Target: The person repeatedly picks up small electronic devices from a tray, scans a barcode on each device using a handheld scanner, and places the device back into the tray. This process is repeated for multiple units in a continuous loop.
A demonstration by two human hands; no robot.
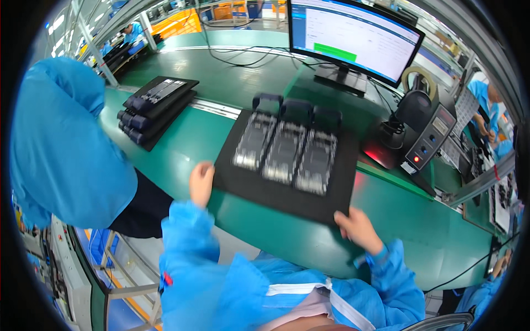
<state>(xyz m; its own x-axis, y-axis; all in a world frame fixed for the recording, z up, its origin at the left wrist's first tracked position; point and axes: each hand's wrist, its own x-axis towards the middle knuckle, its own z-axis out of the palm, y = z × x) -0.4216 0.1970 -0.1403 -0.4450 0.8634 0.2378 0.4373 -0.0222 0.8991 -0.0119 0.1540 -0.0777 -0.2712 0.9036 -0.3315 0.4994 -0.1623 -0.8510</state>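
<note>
A black foam tray (pixel 248 191) lies on the green work surface in front of me. Three electronic units with exposed circuit boards rest side by side on it; the middle unit (pixel 286 150) is flanked by the other two, and each has a dark loop-shaped part at its far end. My left hand (pixel 201 183) is closed at the tray's left edge, its fingertips partly hidden. At the near right corner, my right hand (pixel 360 229) grips the tray with thumb and curled fingers. The units look slightly blurred.
A stack of similar loaded black trays (pixel 157 107) stands at the left, beside a person in blue (pixel 72 143). Beyond my tray are a monitor (pixel 356 41), a scanner on a stand (pixel 411 110) and a control box with knobs (pixel 433 140). Loose cables (pixel 243 63) cross the far bench.
</note>
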